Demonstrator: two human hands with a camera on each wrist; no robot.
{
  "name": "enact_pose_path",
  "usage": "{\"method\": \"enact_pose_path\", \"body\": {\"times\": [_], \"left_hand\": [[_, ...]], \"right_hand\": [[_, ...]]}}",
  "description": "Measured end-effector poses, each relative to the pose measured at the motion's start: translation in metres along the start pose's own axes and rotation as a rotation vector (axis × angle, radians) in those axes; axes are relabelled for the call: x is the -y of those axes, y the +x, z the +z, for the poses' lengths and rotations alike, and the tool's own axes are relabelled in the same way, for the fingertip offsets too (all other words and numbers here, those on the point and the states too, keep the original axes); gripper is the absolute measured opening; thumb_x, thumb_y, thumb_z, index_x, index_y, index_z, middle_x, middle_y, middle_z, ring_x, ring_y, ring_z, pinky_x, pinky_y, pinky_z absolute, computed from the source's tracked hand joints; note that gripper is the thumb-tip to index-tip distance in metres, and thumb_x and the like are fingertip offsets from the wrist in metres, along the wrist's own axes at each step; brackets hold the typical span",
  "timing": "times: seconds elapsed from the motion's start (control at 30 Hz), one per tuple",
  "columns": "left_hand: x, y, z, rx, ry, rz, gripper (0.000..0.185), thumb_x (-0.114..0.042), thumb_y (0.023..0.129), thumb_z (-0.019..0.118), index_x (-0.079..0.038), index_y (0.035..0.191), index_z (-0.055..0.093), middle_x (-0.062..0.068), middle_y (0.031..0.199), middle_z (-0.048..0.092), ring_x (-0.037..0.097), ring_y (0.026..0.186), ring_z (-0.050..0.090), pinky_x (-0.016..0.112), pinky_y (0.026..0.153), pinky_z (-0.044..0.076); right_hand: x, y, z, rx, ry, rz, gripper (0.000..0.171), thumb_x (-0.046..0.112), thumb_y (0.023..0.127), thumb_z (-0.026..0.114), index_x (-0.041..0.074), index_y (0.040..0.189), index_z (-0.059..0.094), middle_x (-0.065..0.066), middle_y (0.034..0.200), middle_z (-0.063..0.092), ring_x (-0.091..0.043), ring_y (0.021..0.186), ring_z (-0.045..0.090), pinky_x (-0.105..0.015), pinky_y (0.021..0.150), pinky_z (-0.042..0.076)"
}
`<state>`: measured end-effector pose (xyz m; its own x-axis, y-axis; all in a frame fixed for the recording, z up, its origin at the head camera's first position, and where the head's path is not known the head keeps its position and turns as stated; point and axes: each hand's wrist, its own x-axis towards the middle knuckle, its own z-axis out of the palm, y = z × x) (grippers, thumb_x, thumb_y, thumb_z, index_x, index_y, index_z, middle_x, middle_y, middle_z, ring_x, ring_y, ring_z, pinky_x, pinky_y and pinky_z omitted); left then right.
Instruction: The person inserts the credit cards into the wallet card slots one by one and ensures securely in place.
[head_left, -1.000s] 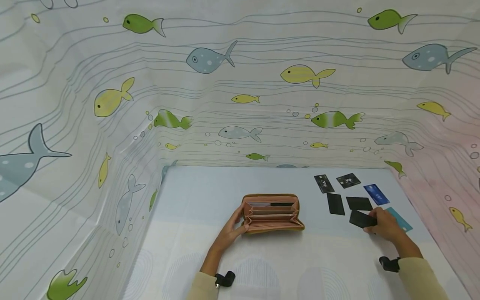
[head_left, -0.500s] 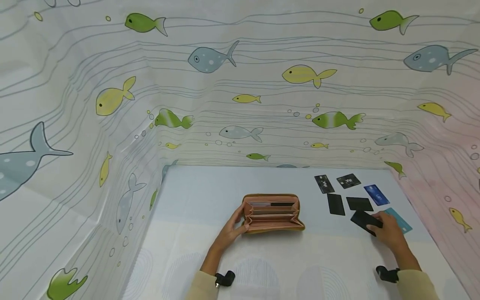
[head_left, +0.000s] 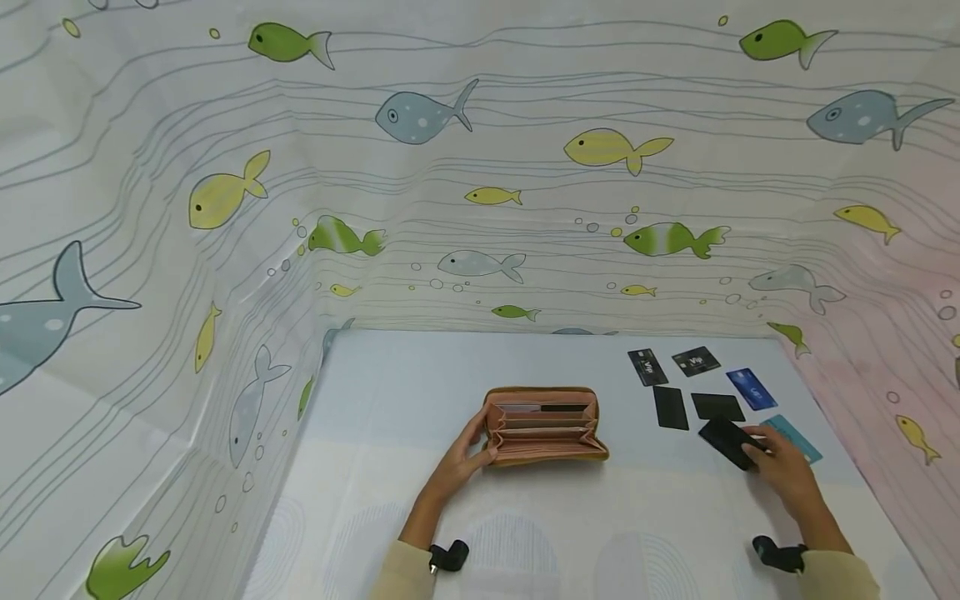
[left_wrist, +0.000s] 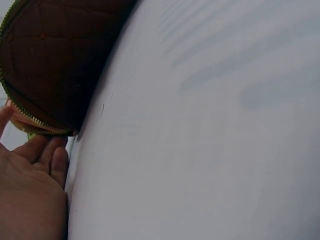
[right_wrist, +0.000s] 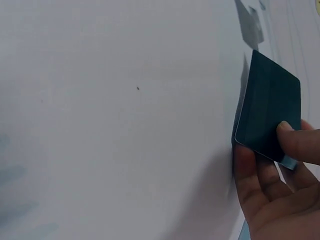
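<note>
An unzipped wallet [head_left: 546, 455] with pink pleated compartments stands on the table, a few card edges showing in its slots. My left hand [head_left: 453, 468] grips its left end, thumb at the front opening. In the left wrist view, the wallet's quilted brown outside [left_wrist: 45, 55] and gold zip show beside the fingers. Farther right, my right hand [head_left: 787, 473] pinches a plain dark card [head_left: 726, 442], thumb on its face and fingers behind, as the right wrist view shows. A teal card [head_left: 797, 437] lies partly hidden behind that hand.
Two black "Vip" cards [head_left: 647, 367], a blue card [head_left: 752, 388] and two plain black cards [head_left: 717, 407] lie spread at the table's back right. A fish-patterned sheet [head_left: 420, 200] rises around the table's back and sides.
My right hand has drawn slightly back and turned, tilting the dark card from nearly level to slanting down to the right. The left hand and wallet have stayed put.
</note>
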<state>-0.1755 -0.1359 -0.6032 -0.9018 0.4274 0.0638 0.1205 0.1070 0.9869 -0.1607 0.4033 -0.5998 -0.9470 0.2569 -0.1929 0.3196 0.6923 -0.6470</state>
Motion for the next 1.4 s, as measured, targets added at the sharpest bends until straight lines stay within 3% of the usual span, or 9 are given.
{"method": "enact_pose_path", "body": {"times": [0.1, 0.23, 0.37, 0.7, 1.03, 1.23, 1.4], "left_hand": [[-0.012, -0.002, -0.001, 0.001, 0.012, 0.008, 0.073, -0.008, 0.1, 0.056, -0.007, 0.161, 0.015, 0.017, 0.167, 0.014, 0.041, 0.153, 0.016, 0.066, 0.117, 0.02], [-0.013, -0.002, 0.0, -0.007, 0.006, 0.017, 0.073, -0.007, 0.1, 0.056, -0.006, 0.161, 0.016, 0.018, 0.166, 0.015, 0.042, 0.152, 0.018, 0.068, 0.116, 0.021], [-0.01, -0.003, 0.0, -0.004, -0.008, 0.025, 0.074, -0.006, 0.1, 0.055, -0.007, 0.161, 0.014, 0.018, 0.167, 0.015, 0.042, 0.152, 0.018, 0.068, 0.116, 0.019], [-0.009, -0.003, 0.0, -0.003, -0.018, 0.002, 0.073, -0.006, 0.1, 0.055, -0.009, 0.161, 0.015, 0.016, 0.167, 0.014, 0.041, 0.153, 0.015, 0.066, 0.118, 0.019], [-0.01, -0.003, 0.0, 0.008, -0.017, 0.0, 0.073, -0.007, 0.101, 0.054, -0.01, 0.162, 0.014, 0.015, 0.168, 0.012, 0.039, 0.154, 0.014, 0.066, 0.118, 0.018], [-0.013, -0.004, -0.001, 0.012, -0.016, -0.016, 0.073, -0.009, 0.101, 0.054, -0.01, 0.162, 0.013, 0.015, 0.167, 0.013, 0.038, 0.154, 0.015, 0.065, 0.118, 0.018], [-0.015, -0.004, -0.001, 0.006, 0.0, -0.006, 0.073, -0.007, 0.101, 0.054, -0.01, 0.161, 0.015, 0.015, 0.167, 0.013, 0.038, 0.154, 0.015, 0.065, 0.118, 0.019]], "right_hand": [[0.0, 0.0, 0.001, 0.003, 0.057, 0.038, 0.044, 0.015, 0.102, 0.057, -0.002, 0.141, 0.046, -0.038, 0.129, 0.049, -0.047, 0.104, 0.059, -0.023, 0.063, 0.05], [0.002, -0.001, 0.002, -0.005, 0.093, 0.047, 0.045, 0.013, 0.102, 0.057, -0.003, 0.142, 0.045, -0.04, 0.132, 0.047, -0.051, 0.11, 0.056, -0.019, 0.059, 0.05], [0.006, -0.002, 0.005, -0.026, 0.102, 0.019, 0.044, 0.011, 0.101, 0.058, -0.003, 0.142, 0.047, -0.042, 0.135, 0.046, -0.052, 0.112, 0.058, -0.021, 0.058, 0.053], [0.029, -0.002, 0.014, -0.027, 0.134, -0.103, 0.039, 0.008, 0.102, 0.055, -0.003, 0.138, 0.049, -0.042, 0.129, 0.054, -0.04, 0.097, 0.07, -0.03, 0.069, 0.061], [0.059, -0.005, 0.02, -0.004, 0.164, -0.204, 0.037, 0.009, 0.103, 0.055, 0.0, 0.139, 0.051, -0.035, 0.135, 0.054, -0.048, 0.112, 0.061, -0.024, 0.072, 0.06], [0.079, -0.004, 0.024, 0.032, 0.143, -0.261, 0.039, 0.012, 0.103, 0.055, 0.002, 0.141, 0.051, -0.034, 0.135, 0.054, -0.049, 0.112, 0.061, -0.03, 0.076, 0.061], [0.097, -0.001, 0.027, 0.044, 0.136, -0.313, 0.037, 0.013, 0.103, 0.056, 0.003, 0.138, 0.054, -0.032, 0.131, 0.057, -0.041, 0.101, 0.069, -0.039, 0.075, 0.061]]}}
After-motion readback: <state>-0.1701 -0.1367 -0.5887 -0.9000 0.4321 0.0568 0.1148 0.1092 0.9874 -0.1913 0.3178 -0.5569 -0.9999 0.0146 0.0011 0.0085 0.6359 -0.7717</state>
